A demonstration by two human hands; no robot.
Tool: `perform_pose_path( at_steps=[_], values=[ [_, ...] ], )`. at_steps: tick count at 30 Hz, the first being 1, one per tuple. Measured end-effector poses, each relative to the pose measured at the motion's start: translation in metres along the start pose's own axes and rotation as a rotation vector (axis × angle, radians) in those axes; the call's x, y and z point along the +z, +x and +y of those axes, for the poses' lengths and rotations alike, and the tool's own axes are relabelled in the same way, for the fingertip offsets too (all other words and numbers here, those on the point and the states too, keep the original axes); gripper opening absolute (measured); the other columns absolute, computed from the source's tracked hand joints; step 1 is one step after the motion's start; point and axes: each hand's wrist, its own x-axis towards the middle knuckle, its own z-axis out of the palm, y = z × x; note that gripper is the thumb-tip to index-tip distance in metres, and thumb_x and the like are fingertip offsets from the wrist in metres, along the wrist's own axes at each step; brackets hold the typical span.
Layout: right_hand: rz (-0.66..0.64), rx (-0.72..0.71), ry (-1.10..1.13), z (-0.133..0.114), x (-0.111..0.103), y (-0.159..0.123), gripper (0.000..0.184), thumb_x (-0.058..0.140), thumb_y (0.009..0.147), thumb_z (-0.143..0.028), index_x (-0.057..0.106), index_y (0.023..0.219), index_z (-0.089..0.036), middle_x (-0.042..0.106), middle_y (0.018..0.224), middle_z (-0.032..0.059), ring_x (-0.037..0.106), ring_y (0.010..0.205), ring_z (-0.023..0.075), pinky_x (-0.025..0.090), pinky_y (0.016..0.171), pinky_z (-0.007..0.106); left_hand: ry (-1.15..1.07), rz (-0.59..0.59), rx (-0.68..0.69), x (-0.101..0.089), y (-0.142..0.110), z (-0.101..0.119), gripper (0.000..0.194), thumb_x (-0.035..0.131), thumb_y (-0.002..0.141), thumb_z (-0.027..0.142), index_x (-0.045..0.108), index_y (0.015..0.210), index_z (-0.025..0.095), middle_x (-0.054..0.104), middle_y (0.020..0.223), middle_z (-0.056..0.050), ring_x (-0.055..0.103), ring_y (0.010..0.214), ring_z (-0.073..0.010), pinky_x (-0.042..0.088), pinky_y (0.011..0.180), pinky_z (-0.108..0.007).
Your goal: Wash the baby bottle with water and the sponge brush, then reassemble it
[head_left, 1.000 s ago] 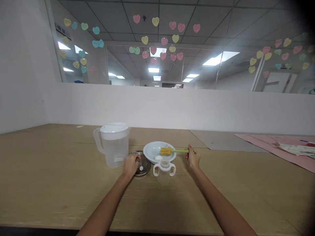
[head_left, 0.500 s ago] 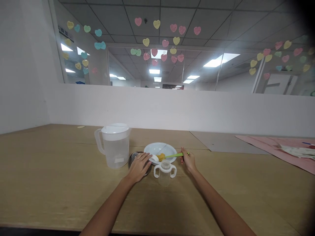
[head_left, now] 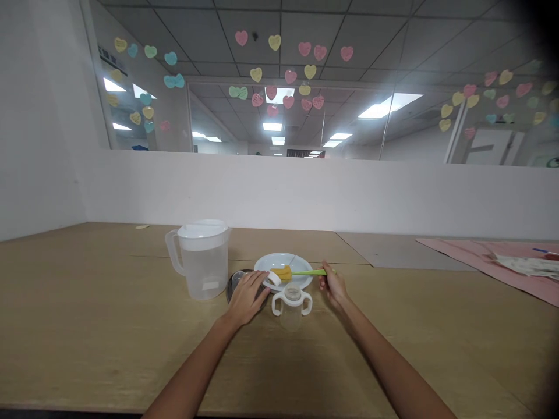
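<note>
My right hand [head_left: 333, 284] is closed round the green handle of a sponge brush [head_left: 308, 272]. Its yellow sponge head lies over a white plate [head_left: 283, 256], touching a small white ring-shaped piece [head_left: 274, 278], apparently a bottle collar. The fingertips of my left hand [head_left: 247, 294] pinch that ring at the plate's left side. Under my left hand is a dark round metal dish [head_left: 229, 289], partly covered, with a small clear piece [head_left: 238, 278] in it. A clear baby bottle [head_left: 292, 314] with two white handles stands upright and uncapped between my hands, in front of the plate.
A translucent lidded pitcher [head_left: 204, 262] stands left of the dish. On the right, a pink cloth [head_left: 463, 259] carries a whitish patterned item [head_left: 526, 266] and a pen. The white wall [head_left: 279, 192] with a window closes off the back of the wooden table [head_left: 109, 326].
The brush has shifted left, and its yellow head now reaches into or behind the white ring. The ring is tilted more upright. Both hands stay almost in place.
</note>
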Motion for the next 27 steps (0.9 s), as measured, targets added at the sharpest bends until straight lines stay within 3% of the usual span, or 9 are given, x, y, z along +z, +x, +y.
perform_pose_path(
  at_steps=[5, 10, 15, 21, 27],
  values=[
    [-0.122, 0.109, 0.029, -0.002, 0.001, -0.002, 0.024, 0.061, 0.071, -0.036, 0.056, 0.065, -0.013, 0.048, 0.042, -0.0039, 0.037, 0.031, 0.0039, 0.033, 0.028, 0.014, -0.030, 0.069, -0.042, -0.007, 0.002, 0.008, 0.044, 0.039, 0.083, 0.038, 0.038, 0.123, 0.019, 0.051, 0.118, -0.008, 0.044, 0.109, -0.0202, 0.033, 0.095, -0.036],
    [-0.196, 0.127, 0.012, -0.007, 0.008, -0.011, 0.025, 0.059, 0.074, -0.035, 0.058, 0.065, -0.012, 0.048, 0.042, -0.0036, 0.038, 0.032, 0.0039, 0.034, 0.028, 0.013, -0.033, 0.159, -0.141, -0.007, 0.003, 0.011, 0.041, 0.041, 0.082, 0.041, 0.045, 0.116, 0.020, 0.053, 0.109, -0.008, 0.048, 0.102, -0.0204, 0.037, 0.090, -0.034],
    [-0.241, 0.131, -0.022, -0.002, 0.007, -0.009, 0.028, 0.060, 0.073, -0.039, 0.059, 0.067, -0.012, 0.048, 0.042, -0.0037, 0.038, 0.032, 0.0037, 0.033, 0.029, 0.013, -0.195, 0.167, -0.171, -0.004, 0.002, 0.011, 0.043, 0.035, 0.085, 0.036, 0.036, 0.124, 0.018, 0.051, 0.114, -0.009, 0.049, 0.103, -0.0178, 0.038, 0.090, -0.032],
    [-0.336, 0.141, -0.010, -0.003, 0.002, -0.008, 0.029, 0.063, 0.070, -0.041, 0.060, 0.072, -0.013, 0.051, 0.045, -0.0026, 0.042, 0.035, 0.0043, 0.038, 0.033, 0.013, -0.264, 0.148, -0.069, -0.002, -0.001, 0.014, 0.043, 0.034, 0.087, 0.031, 0.032, 0.128, 0.020, 0.045, 0.126, -0.008, 0.040, 0.117, -0.0185, 0.032, 0.099, -0.035],
    [-0.353, 0.173, 0.022, -0.004, 0.002, -0.009, 0.030, 0.065, 0.067, -0.042, 0.061, 0.073, -0.012, 0.052, 0.045, -0.0019, 0.043, 0.036, 0.0047, 0.039, 0.033, 0.014, -0.284, 0.206, -0.038, -0.001, 0.000, 0.016, 0.041, 0.042, 0.084, 0.029, 0.037, 0.124, 0.021, 0.047, 0.123, -0.007, 0.043, 0.115, -0.0175, 0.034, 0.099, -0.034]
  ],
)
